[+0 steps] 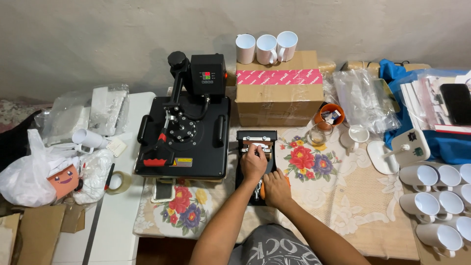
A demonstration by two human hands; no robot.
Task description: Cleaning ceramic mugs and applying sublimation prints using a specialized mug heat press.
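Observation:
A small black mug press attachment [256, 138] with metal clamp parts lies on the floral tablecloth [338, 196], right of the big black heat press [184, 130]. My left hand [253, 165] rests on top of it, fingers curled around the metal clamp near its middle. My right hand [276, 188] is just below, closed around an orange handle at the near end of the attachment. Both hands hide the lower half of the attachment.
A cardboard box [277, 91] with pink tape carries three white mugs [266, 48]. Several white mugs [439, 196] lie at the right edge. A glass [320, 134], an orange bowl [329, 115], plastic bags [363, 98], a tape roll [117, 182] and a white bag [29, 174] surround the work area.

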